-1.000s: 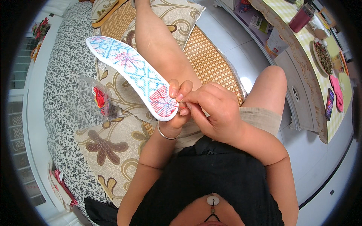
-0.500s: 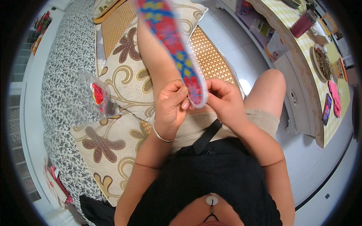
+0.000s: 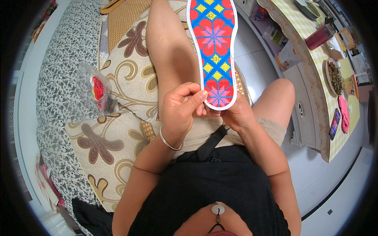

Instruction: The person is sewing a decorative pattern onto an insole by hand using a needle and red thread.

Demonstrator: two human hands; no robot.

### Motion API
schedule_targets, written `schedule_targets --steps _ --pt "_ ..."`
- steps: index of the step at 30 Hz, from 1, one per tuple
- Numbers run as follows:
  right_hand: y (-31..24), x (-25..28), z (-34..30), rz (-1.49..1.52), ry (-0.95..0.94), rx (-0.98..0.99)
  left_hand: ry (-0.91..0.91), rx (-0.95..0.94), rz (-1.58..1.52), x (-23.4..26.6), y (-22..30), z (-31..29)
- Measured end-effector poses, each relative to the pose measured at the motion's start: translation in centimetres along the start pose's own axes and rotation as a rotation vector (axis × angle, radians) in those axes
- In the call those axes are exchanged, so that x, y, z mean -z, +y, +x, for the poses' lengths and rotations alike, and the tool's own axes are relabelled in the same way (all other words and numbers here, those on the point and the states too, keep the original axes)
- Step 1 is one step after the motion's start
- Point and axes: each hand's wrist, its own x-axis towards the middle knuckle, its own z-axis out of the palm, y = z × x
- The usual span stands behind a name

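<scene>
An embroidered insole (image 3: 214, 45) stretches upward in front of me, its patterned face toward me. It has red flowers and yellow diamonds on blue, with a white edge. My left hand (image 3: 182, 103), with a white bangle on its wrist, is closed, thumb and fingers pinching at the left edge of the rounded lower end. My right hand (image 3: 238, 114) grips the same end from behind at the right; most of its fingers are hidden by the insole. Whether a needle or thread is between the left fingers cannot be made out.
On the bed at left lies a clear plastic bag (image 3: 87, 78) with red and yellow thread (image 3: 98, 91). Patterned cushions (image 3: 104, 143) lie beside my legs. The table (image 3: 334, 147) at right bears a phone (image 3: 334, 124), a pink cloth (image 3: 343, 114) and a dish (image 3: 334, 76).
The insole has swung to the right and turned from a blurred, slanted position to face me nearly upright. My right hand has shifted behind its lower end; the left still pinches the edge.
</scene>
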Motion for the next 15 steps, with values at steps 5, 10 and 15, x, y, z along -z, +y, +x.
schedule_targets --steps 5,10,15 --pt "0.3 0.8 0.1 -0.025 0.019 -0.009 -0.005 -0.006 0.006 -0.1 0.2 -0.2" --pt "-0.2 -0.5 -0.3 -0.015 -0.045 -0.002 -0.038 -0.020 0.008 -0.2 0.1 -0.3" --pt "-0.5 -1.3 -0.9 -0.033 -0.020 0.066 -0.052 0.052 -0.116 0.2 -0.4 -0.2"
